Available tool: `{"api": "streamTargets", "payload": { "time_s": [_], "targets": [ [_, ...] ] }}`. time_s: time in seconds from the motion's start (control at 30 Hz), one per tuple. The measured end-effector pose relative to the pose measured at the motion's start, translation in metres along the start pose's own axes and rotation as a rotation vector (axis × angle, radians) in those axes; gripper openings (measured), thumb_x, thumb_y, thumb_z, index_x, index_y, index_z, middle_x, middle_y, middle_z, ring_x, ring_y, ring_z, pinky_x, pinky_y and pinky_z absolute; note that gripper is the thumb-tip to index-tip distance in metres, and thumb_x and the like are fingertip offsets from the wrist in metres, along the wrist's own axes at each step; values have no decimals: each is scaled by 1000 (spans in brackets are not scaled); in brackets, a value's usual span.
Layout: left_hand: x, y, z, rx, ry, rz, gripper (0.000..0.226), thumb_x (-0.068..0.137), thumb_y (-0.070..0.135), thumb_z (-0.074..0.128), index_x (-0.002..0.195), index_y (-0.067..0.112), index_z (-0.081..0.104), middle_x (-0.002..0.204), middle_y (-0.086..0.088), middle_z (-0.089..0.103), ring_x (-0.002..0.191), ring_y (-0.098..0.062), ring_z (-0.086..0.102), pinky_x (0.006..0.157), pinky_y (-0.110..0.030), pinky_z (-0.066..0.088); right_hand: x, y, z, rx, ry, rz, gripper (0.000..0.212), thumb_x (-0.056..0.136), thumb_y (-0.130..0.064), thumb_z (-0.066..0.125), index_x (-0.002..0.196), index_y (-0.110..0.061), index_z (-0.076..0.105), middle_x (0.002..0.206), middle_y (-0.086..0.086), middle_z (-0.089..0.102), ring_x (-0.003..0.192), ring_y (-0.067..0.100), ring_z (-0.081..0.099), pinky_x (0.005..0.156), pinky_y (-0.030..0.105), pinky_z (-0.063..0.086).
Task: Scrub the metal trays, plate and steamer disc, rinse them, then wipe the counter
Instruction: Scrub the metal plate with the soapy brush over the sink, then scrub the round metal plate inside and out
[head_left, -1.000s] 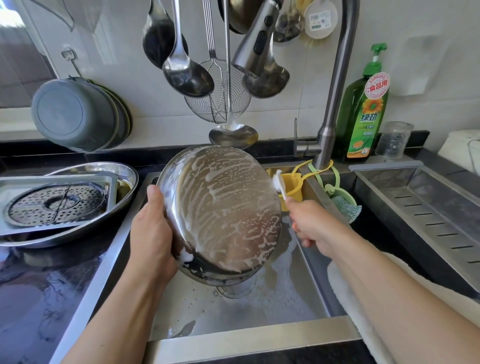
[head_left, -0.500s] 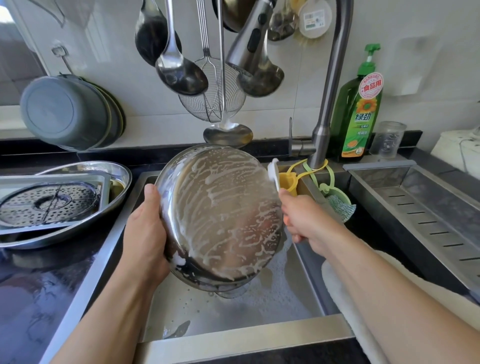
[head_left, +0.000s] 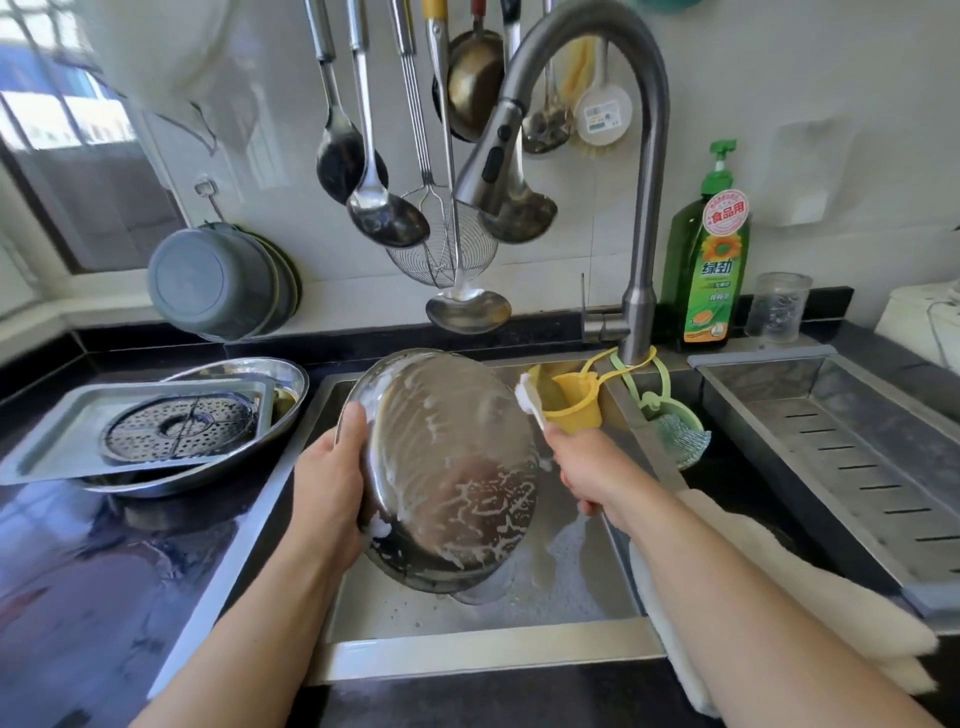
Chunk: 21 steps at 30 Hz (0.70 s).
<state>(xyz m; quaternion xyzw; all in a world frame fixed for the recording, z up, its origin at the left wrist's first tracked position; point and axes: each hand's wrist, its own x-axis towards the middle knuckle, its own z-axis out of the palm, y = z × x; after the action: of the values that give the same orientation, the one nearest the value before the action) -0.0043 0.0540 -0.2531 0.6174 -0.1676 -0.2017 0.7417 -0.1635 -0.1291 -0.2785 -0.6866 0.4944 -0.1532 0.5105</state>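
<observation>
Scrubbing step in hand: soapy metal plate (head_left: 447, 467) is held tilted over the sink (head_left: 467, 644) by the left hand (head_left: 327, 488) clamped on its rim, brush (head_left: 530, 397) is gripped by the right hand (head_left: 592, 467) at the plate's upper right edge; rinsing is judged next, steamer disc (head_left: 179, 428) left of the sink unwashed.

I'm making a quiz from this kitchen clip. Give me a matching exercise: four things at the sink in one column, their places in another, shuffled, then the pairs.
Things
1. soapy metal plate
2. steamer disc
3. green soap bottle
4. white brush

Places
A. behind the sink, right of the tap
B. held tilted over the sink by the left hand
C. in the right hand, at the plate's upper right rim
D. in the rectangular tray on the left counter

Pairs: 1-B, 2-D, 3-A, 4-C
</observation>
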Motion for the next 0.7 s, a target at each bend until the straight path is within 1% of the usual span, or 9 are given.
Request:
{"api": "streamTargets", "payload": {
  "time_s": [0.03, 0.1, 0.2, 0.27, 0.37, 0.47, 0.53, 0.63, 0.7],
  "targets": [
    [-2, 1, 1, 31, -3, 39, 55, 97, 49, 67, 94, -6, 68, 79, -24, 72, 69, -25, 68, 66, -36, 57, -2, -2, 0, -1, 8, -24, 47, 104, -55, 36, 84, -16, 53, 71, 3, 47, 53, 19, 41, 49, 28, 36],
    [-9, 10, 1, 158, -5, 161, 31, 95, 34, 73, 85, 6, 71, 68, -4, 74, 61, -11, 67, 54, -24, 53, -7, -7, -3, 23, 40, -66, 48, 105, -55, 35, 88, -16, 56, 76, 4, 48, 59, 20, 45, 51, 27, 38],
    [-23, 37, -2, 469, -68, 382, 20, 89, 26, 81, 78, 15, 69, 60, 14, 69, 51, 6, 56, 50, -12, 42, -15, -14, -10, -30, 97, -139, 48, 107, -50, 32, 90, -15, 60, 78, 6, 56, 66, 22, 53, 56, 29, 42],
    [-35, 58, -7, 629, -124, 472, 24, 87, 25, 83, 71, 20, 65, 55, 18, 64, 48, 5, 52, 48, -12, 39, -22, -22, -15, -82, 137, -216, 49, 108, -48, 30, 86, -17, 60, 75, 5, 57, 67, 22, 55, 61, 33, 44],
    [-53, 88, -24, 832, -187, 634, 37, 84, 38, 84, 66, 15, 60, 52, 10, 54, 48, -3, 44, 49, -21, 35, -32, -41, -24, -51, 160, -298, 53, 108, -49, 30, 89, -14, 65, 76, 7, 59, 67, 24, 55, 66, 39, 49],
    [-75, 105, -50, 1046, -282, 812, 51, 77, 60, 69, 60, 21, 42, 49, 10, 40, 48, -10, 38, 47, -21, 28, -52, -60, -26, -61, 93, -342, 54, 107, -50, 33, 78, -14, 61, 64, 4, 52, 57, 25, 49, 58, 35, 42],
    [-90, 108, -69, 1148, -362, 967, 50, 79, 58, 67, 60, 30, 31, 46, 10, 33, 45, -12, 35, 45, -18, 25, -71, -66, -25, -76, 53, -393, 52, 106, -49, 36, 71, -15, 56, 61, 4, 47, 53, 23, 45, 55, 33, 38],
    [-100, 100, -104, 1301, -450, 1239, 43, 83, 52, 70, 63, 25, 42, 50, 8, 41, 42, -20, 41, 41, -23, 33, -102, -64, -22, -147, 35, -447, 52, 106, -47, 36, 73, -11, 53, 66, 8, 46, 55, 23, 43, 55, 32, 34],
    [-100, 95, -129, 1365, -476, 1322, 42, 86, 50, 71, 66, 22, 47, 51, 3, 47, 43, -26, 47, 38, -26, 37, -121, -61, -17, -186, 22, -463, 54, 107, -47, 34, 72, -9, 52, 67, 10, 47, 52, 23, 43, 56, 31, 34]
  ]
}}
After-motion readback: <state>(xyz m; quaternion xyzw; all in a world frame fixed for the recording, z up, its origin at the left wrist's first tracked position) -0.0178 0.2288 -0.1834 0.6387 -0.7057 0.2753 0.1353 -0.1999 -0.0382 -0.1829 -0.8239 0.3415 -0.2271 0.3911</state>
